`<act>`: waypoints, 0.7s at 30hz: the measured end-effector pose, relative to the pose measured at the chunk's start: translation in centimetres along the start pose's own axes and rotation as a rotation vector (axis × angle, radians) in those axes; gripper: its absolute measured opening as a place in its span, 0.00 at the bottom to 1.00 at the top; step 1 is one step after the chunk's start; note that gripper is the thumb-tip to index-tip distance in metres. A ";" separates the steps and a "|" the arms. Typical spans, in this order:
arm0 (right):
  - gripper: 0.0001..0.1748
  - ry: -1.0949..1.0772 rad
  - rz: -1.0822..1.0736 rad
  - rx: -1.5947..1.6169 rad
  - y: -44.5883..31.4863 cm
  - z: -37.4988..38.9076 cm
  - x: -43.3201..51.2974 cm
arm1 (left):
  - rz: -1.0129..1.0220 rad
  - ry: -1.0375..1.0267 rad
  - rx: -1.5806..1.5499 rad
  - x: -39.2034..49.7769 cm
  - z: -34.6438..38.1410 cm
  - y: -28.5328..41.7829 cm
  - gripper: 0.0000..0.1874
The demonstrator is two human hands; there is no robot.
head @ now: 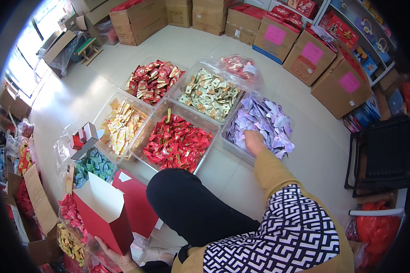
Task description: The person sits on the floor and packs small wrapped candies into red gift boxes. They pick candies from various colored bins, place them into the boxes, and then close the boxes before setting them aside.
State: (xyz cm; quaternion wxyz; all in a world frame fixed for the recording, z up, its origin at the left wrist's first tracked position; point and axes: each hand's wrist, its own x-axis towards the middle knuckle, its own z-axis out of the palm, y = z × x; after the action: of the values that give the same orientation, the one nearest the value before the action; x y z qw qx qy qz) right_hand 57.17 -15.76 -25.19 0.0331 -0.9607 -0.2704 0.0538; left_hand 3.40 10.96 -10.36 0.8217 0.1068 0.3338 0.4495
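Observation:
My left hand (115, 255) holds a red cardboard box (104, 218) near its lower end, at the lower left; the box's white-lined flap stands up. My right hand (254, 140) reaches into a clear plastic bin of purple wrapped packets (259, 119); its fingertips are among the packets, and whether they grip one is hidden. Left of that bin is a bin of red wrapped packets (177, 141). Behind stand bins of pale green packets (210, 94) and of red-and-gold packets (153, 82). Yellow-and-white packets (123, 126) fill another bin at the left.
Flat red cardboard (136, 204) lies beside my knee. Blue-green packets (95, 165), pink packets (73, 215) and yellow packets (70, 242) are at the left. Cardboard cartons (273, 37) line the far side. A black folding chair (382, 153) stands at the right.

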 end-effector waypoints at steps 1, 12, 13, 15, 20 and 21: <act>0.10 -0.012 0.037 0.031 0.9 0.1 0.3 | -0.007 0.013 -0.012 0.3 0.1 0.0 0.32; 0.12 -0.066 -0.266 0.581 -14.8 -0.4 5.6 | -0.034 0.057 0.012 4.1 0.0 0.1 0.33; 0.12 -0.088 -0.254 0.466 -15.2 2.1 6.8 | -0.029 0.049 0.019 4.5 0.5 -0.1 0.32; 0.14 -0.209 -0.207 0.324 -16.8 5.2 8.1 | -0.010 0.045 0.034 5.1 1.3 -0.4 0.31; 0.17 -0.425 -0.022 0.139 -19.9 8.6 8.5 | 0.011 0.107 0.031 6.1 1.6 -0.3 0.29; 0.17 -0.430 -0.052 0.099 -20.8 8.1 8.3 | 0.026 0.113 0.026 6.1 1.3 -0.1 0.29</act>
State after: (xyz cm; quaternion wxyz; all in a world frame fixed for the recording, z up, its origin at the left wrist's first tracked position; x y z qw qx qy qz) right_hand 52.55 6.56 -32.01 0.0233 -0.9170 -0.2927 0.2700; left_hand 6.63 16.01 -12.19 0.7942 0.0960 0.3841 0.4609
